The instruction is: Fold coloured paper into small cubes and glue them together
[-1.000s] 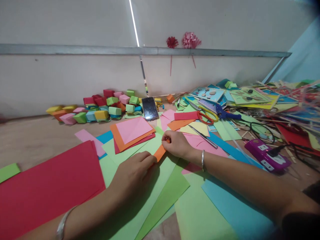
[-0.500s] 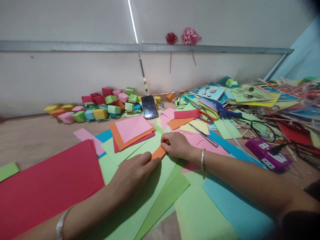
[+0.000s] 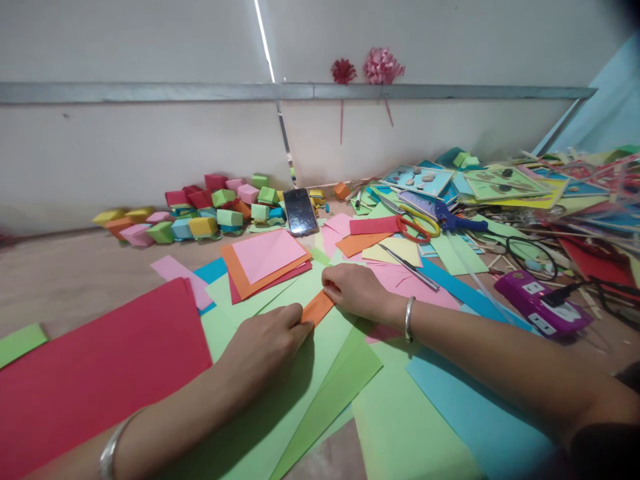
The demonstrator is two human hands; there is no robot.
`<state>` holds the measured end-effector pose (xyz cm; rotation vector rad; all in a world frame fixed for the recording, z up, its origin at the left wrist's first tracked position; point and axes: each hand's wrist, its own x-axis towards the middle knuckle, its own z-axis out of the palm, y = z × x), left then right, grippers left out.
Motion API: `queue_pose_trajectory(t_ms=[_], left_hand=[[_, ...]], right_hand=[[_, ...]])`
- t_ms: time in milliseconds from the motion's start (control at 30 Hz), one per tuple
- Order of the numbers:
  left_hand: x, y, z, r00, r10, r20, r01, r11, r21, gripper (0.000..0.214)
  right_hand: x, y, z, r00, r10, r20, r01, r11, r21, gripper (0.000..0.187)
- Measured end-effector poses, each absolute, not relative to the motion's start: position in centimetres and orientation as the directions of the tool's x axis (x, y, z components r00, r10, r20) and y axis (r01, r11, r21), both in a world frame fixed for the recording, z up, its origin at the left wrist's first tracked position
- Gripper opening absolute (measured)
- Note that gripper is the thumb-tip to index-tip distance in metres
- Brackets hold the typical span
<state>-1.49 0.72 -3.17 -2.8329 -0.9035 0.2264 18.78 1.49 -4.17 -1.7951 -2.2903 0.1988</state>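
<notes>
A narrow folded strip of orange paper (image 3: 319,309) lies slantwise over light green sheets (image 3: 330,340). My left hand (image 3: 273,337) grips its near end, thumb and fingers closed on the paper. At the far end, my right hand (image 3: 353,288) has its fingers curled and pressed on the strip. The fingertips hide both ends. Just beyond my hands is a stack of pink and orange paper squares (image 3: 270,257) with a red one under it. A silver craft knife (image 3: 410,267) lies on pink paper past my right hand.
Large red sheets (image 3: 110,367) lie at the left. Many folded paper cubes (image 3: 203,227) and a phone (image 3: 301,212) stand near the wall. Scissors (image 3: 417,223), a blue glue gun (image 3: 457,220) and a purple power strip (image 3: 543,303) with cords are at the right.
My left fingers have drawn back slightly along the orange strip, so more of it shows. My right hand stays at the far end with its fingers curled a little tighter.
</notes>
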Motion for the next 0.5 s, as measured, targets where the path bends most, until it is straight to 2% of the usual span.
queue_pose_trajectory(t_ms=[133,233,300,400,500], left_hand=[[-1.0,-0.3,-2.8,0.817,0.57,-0.085,0.552,-0.817,-0.166,0.032],[-0.9,-1.4,-3.4,0.845,0.535,-0.011,0.527,-0.836,-0.154,0.02],[-1.1,-2.0,-4.1,0.863,0.502,0.059,0.501,-0.835,-0.228,0.02],[-1.7,-2.4,-4.7,0.878,0.47,0.094,0.474,-0.821,-0.319,0.026],[-2.1,-2.6,-4.7,0.875,0.478,0.076,0.473,-0.811,-0.344,0.033]], right_hand=[[18.7,1.4,-4.0,-0.245,0.964,0.101,0.949,0.26,-0.178,0.017],[18.3,1.2,-4.0,-0.312,0.934,0.173,0.948,0.318,-0.008,0.019],[18.0,1.0,-4.0,-0.389,0.9,0.197,0.921,0.378,0.094,0.021],[17.7,0.6,-3.9,-0.489,0.859,0.153,0.871,0.473,0.13,0.02],[17.6,0.5,-3.8,-0.515,0.85,0.107,0.855,0.502,0.126,0.018]])
